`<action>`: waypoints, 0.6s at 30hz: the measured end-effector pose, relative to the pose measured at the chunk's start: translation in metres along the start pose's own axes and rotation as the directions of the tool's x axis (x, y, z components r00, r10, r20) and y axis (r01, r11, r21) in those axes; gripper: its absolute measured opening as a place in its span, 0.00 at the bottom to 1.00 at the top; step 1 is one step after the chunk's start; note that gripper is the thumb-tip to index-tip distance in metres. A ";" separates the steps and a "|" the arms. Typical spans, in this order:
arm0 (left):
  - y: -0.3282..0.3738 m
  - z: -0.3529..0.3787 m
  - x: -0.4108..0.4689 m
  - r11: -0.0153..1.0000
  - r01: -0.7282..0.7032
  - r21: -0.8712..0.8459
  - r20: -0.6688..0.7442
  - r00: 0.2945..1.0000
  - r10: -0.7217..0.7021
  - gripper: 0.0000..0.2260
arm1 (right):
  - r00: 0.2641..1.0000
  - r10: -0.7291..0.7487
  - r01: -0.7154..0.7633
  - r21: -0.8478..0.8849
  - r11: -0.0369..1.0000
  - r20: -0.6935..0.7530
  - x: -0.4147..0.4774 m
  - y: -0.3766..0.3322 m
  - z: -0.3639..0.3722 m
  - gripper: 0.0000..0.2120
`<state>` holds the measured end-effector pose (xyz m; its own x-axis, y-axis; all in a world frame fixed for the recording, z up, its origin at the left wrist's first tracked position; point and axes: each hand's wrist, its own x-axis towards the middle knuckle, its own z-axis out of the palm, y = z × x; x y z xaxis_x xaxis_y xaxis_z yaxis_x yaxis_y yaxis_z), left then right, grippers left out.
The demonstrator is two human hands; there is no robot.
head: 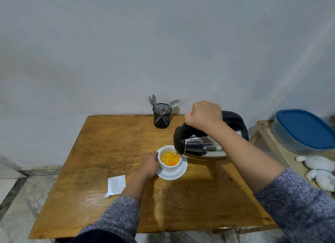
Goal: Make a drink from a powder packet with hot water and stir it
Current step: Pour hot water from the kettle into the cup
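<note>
A white cup [169,167] stands on a white saucer [178,174] in the middle of the wooden table [112,143]. Orange-yellow liquid fills part of the cup. My left hand [150,163] grips the cup's left side. My right hand [204,115] is closed around the black handle of a steel kettle [204,148], which is tilted with its spout over the cup's right rim, and water runs into the cup. A torn white powder packet [116,185] lies flat on the table to the left of my left arm.
A black mesh holder [161,118] with spoons and a fork stands at the table's far edge by the wall. To the right, a lower wooden stand carries a blue-lidded container [304,131] and a white cloth bundle [320,171]. Marble floor surrounds the table.
</note>
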<state>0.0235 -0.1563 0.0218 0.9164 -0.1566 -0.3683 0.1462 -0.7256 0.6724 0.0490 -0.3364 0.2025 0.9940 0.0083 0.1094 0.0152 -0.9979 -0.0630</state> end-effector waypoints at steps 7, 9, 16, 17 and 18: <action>-0.006 -0.001 0.001 1.000 -0.008 -0.013 0.011 1.000 0.008 0.15 | 1.000 0.003 -0.003 0.007 1.000 0.000 -0.001 -0.001 0.001 0.16; -0.006 -0.001 0.001 1.000 -0.012 -0.020 0.006 1.000 0.012 0.15 | 1.000 0.010 -0.010 0.007 1.000 0.002 0.000 -0.001 0.001 0.16; -0.008 0.001 0.000 0.999 -0.027 -0.034 -0.014 1.000 0.027 0.15 | 1.000 0.008 -0.008 -0.015 1.000 -0.009 0.001 -0.007 0.002 0.16; -0.009 0.001 0.000 0.999 -0.030 -0.033 -0.012 0.999 0.030 0.15 | 1.000 0.009 -0.010 -0.013 1.000 -0.012 0.001 -0.007 0.002 0.17; -0.009 0.001 0.001 0.999 -0.033 -0.031 -0.012 0.999 0.033 0.15 | 1.000 0.011 -0.011 -0.011 1.000 -0.016 0.001 -0.007 0.002 0.17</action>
<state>0.0224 -0.1505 0.0151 0.9251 -0.1724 -0.3384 0.1273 -0.6988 0.7039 0.0498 -0.3294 0.2010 0.9922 -0.0034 0.1247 0.0033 -0.9986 -0.0535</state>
